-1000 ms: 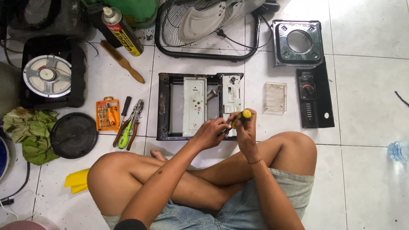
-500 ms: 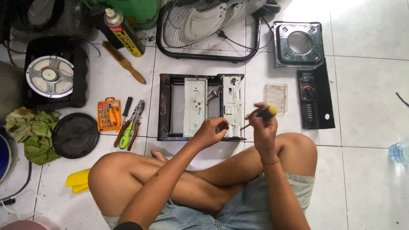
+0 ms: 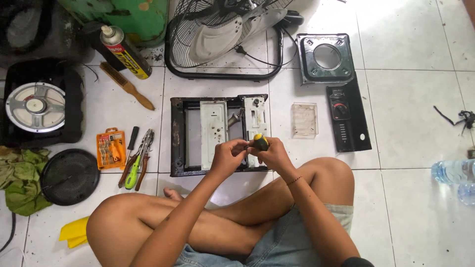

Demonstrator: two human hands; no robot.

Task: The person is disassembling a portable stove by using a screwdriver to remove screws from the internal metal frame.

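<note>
Our right hand (image 3: 274,154) grips the screwdriver (image 3: 259,142) upright over the frame (image 3: 178,138) at 12 o'clock, our left hand (image 3: 228,157) pinching its shaft steady.

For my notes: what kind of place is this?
Probably a home or informal repair spot on a white tiled floor: hand tools like pliers, an opened metal appliance frame and a floor fan lie about.

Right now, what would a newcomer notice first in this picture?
First, the rusty black metal frame with white plates on the white tiled floor, at the middle. Over its near edge the right hand grips a yellow-and-black screwdriver handle, with the left hand beside it. Behind stands a black wire-guard fan; at far left lies a grey round speaker in a black box.
</note>
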